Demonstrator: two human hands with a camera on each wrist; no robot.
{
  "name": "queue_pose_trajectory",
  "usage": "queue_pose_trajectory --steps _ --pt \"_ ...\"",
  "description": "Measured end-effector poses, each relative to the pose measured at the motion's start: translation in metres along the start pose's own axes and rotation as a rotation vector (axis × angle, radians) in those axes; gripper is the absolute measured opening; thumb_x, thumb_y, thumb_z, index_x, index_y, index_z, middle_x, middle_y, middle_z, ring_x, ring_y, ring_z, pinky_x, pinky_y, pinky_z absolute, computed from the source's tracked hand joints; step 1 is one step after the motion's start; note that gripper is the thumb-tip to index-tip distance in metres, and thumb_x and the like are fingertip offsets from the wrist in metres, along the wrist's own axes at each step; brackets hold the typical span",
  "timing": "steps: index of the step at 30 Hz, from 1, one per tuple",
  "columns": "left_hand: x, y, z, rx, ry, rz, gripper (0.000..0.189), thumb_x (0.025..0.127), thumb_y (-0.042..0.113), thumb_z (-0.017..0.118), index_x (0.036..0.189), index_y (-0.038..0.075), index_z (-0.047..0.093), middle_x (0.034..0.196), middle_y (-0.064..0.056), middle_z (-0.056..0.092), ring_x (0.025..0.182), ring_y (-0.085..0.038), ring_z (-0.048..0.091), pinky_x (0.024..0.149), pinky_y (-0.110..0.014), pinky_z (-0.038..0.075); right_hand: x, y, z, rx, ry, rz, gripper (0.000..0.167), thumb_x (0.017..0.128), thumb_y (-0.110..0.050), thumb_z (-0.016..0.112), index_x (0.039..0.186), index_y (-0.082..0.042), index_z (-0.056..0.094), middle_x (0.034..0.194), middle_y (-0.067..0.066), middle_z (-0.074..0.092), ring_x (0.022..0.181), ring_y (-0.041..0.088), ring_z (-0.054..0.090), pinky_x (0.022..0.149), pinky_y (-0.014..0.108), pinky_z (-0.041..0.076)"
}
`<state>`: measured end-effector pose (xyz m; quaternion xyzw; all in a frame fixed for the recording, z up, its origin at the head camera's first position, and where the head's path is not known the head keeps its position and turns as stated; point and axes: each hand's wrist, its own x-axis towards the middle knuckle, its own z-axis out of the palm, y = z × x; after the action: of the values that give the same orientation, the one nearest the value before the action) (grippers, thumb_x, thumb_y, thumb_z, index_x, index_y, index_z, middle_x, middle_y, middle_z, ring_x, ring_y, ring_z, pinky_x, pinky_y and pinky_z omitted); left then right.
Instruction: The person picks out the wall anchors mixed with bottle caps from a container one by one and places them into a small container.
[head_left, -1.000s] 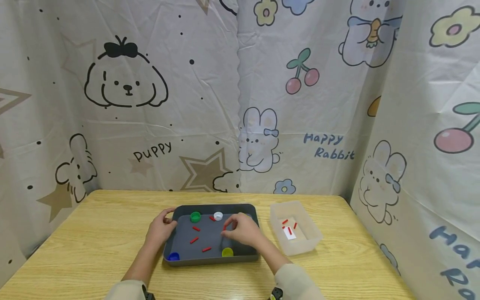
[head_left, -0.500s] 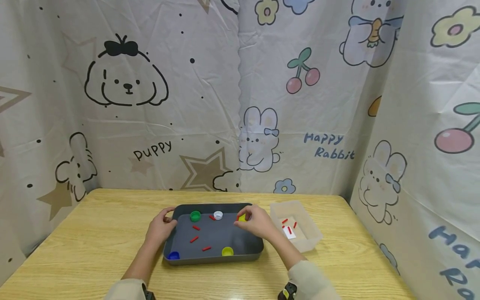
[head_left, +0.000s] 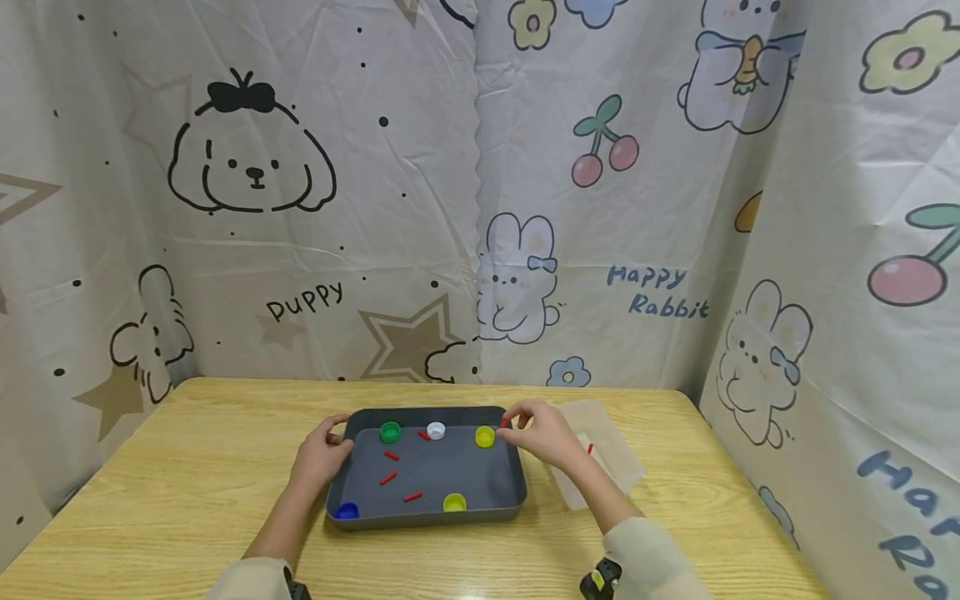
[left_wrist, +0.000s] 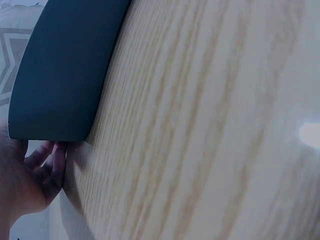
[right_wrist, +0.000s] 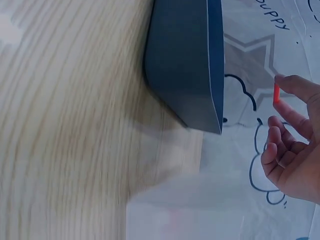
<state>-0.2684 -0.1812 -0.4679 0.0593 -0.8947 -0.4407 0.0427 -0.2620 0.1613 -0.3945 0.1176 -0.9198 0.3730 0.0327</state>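
Note:
My left hand [head_left: 321, 457] grips the left wall of a dark grey tray [head_left: 427, 524], thumb at the rim and fingers on the outside, as the left wrist view also shows. Between thumb and index finger my right hand [head_left: 546, 435] pinches a small red stick [right_wrist: 276, 93], held up over the tray's right rim. Inside the tray several similar red sticks [head_left: 387, 477] lie scattered. Bottle caps stand around its edges: a green cap [head_left: 390, 432], a white cap [head_left: 436, 431], a yellow cap [head_left: 484, 437], another yellow cap [head_left: 454, 502] and a blue cap [head_left: 347, 511].
Right of the tray stands a translucent plastic box [head_left: 628, 477], partly hidden by my right hand and forearm. A red stick [head_left: 590, 448] shows inside it. Everything rests on a wood-grain table [head_left: 225, 433], with a printed curtain [head_left: 405, 242] behind and at the sides.
Holding the red stick, my right hand has moved from the tray's middle to its right rim, toward the box. This uncovers the far yellow cap. My left hand stays in place.

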Motion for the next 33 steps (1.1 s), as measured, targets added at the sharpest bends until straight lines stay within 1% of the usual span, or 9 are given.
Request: queue_pose_trajectory --steps 4,8,14,16,19,22,26,33 --pt "0.000 -0.001 0.000 0.000 -0.003 -0.006 0.049 0.086 0.015 0.054 0.133 0.008 0.047 0.096 -0.014 0.056 0.081 -0.023 0.052 0.065 -0.030 0.040 -0.001 0.006 -0.007 -0.008 0.023 0.017 0.025 0.076 -0.025 0.074 0.097 -0.011 0.069 0.081 0.002 0.055 0.069 0.015 0.047 0.056 0.027 0.039" --pt "0.000 -0.001 0.000 0.001 -0.005 -0.006 0.049 0.086 0.015 0.054 0.133 0.007 0.047 0.096 -0.014 0.056 0.081 -0.023 0.052 0.064 -0.030 0.040 -0.001 0.012 -0.015 -0.026 0.048 0.025 0.025 0.077 -0.024 0.074 0.097 -0.010 0.069 0.078 0.002 0.055 0.068 0.013 0.046 0.057 0.026 0.038" --pt "0.000 -0.001 0.000 0.008 -0.004 -0.004 0.049 0.085 0.015 0.055 0.133 0.008 0.047 0.096 -0.013 0.056 0.080 -0.023 0.052 0.064 -0.030 0.039 -0.005 0.022 -0.030 -0.023 0.054 0.062 0.028 0.078 -0.026 0.072 0.100 -0.009 0.067 0.082 0.004 0.054 0.054 0.013 0.045 0.047 0.027 0.039" --pt "0.000 -0.001 0.000 0.008 -0.005 -0.003 0.049 0.085 0.015 0.055 0.133 0.008 0.047 0.096 -0.013 0.056 0.080 -0.023 0.052 0.064 -0.030 0.039 -0.006 0.025 -0.035 -0.017 0.057 0.072 0.029 0.078 -0.026 0.072 0.101 -0.009 0.067 0.082 0.005 0.054 0.052 0.014 0.049 0.046 0.027 0.040" --pt "0.000 -0.001 -0.001 0.008 -0.005 -0.003 0.049 0.085 0.015 0.055 0.133 0.007 0.047 0.096 -0.014 0.056 0.081 -0.024 0.052 0.064 -0.030 0.040 -0.007 0.031 -0.041 -0.034 0.069 0.088 0.029 0.078 -0.026 0.072 0.101 -0.009 0.067 0.081 0.005 0.053 0.053 0.013 0.051 0.046 0.026 0.041" --pt "0.000 0.000 -0.001 0.011 -0.004 -0.004 0.049 0.085 0.015 0.055 0.133 0.007 0.047 0.097 -0.014 0.057 0.082 -0.024 0.053 0.065 -0.031 0.040 -0.009 0.037 -0.046 -0.045 0.077 0.108 0.029 0.079 -0.026 0.072 0.101 -0.009 0.067 0.081 0.005 0.053 0.054 0.013 0.050 0.046 0.026 0.042" --pt "0.000 -0.001 0.000 0.013 -0.001 -0.002 0.049 0.085 0.015 0.055 0.133 0.008 0.047 0.098 -0.015 0.057 0.083 -0.025 0.053 0.067 -0.033 0.041 -0.013 0.045 -0.054 -0.073 0.091 0.120 0.029 0.080 -0.026 0.071 0.101 -0.007 0.066 0.082 0.005 0.055 0.060 0.014 0.047 0.051 0.027 0.040" --pt "0.001 -0.002 0.001 0.010 0.005 0.000 0.049 0.085 0.015 0.055 0.133 0.008 0.048 0.101 -0.017 0.058 0.085 -0.026 0.054 0.070 -0.037 0.043 -0.018 0.061 -0.066 -0.115 0.100 0.134 0.029 0.080 -0.025 0.071 0.100 -0.006 0.067 0.080 0.005 0.055 0.068 0.015 0.046 0.058 0.027 0.037"
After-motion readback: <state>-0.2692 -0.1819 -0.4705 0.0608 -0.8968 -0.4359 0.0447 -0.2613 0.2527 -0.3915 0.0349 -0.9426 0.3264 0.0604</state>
